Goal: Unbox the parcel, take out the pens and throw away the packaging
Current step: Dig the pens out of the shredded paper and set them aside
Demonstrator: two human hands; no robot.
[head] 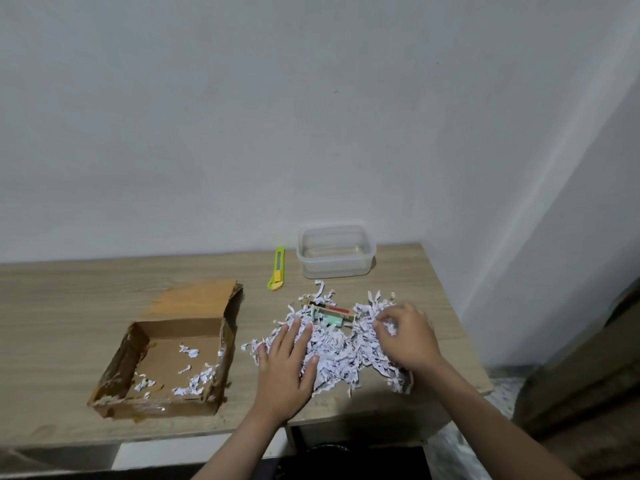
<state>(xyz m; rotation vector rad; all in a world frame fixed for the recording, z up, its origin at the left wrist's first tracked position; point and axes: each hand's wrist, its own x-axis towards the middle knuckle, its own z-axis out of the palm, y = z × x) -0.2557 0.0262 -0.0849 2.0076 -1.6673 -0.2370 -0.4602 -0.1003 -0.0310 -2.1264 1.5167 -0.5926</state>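
An open brown cardboard box (162, 362) lies on the wooden table's left part, with a few white paper shreds inside. To its right spreads a pile of shredded white paper (341, 351). Pens (332, 315) with red and green parts poke out at the pile's far side. My left hand (289, 367) lies flat on the pile's left part, fingers spread. My right hand (405, 336) is on the pile's right part, its fingers curled around some shreds.
A green and yellow box cutter (277, 268) lies behind the pile. A clear plastic container (336, 251) stands at the back right by the wall. The table's right edge (460, 327) runs close to my right hand. Something dark sits below the front edge.
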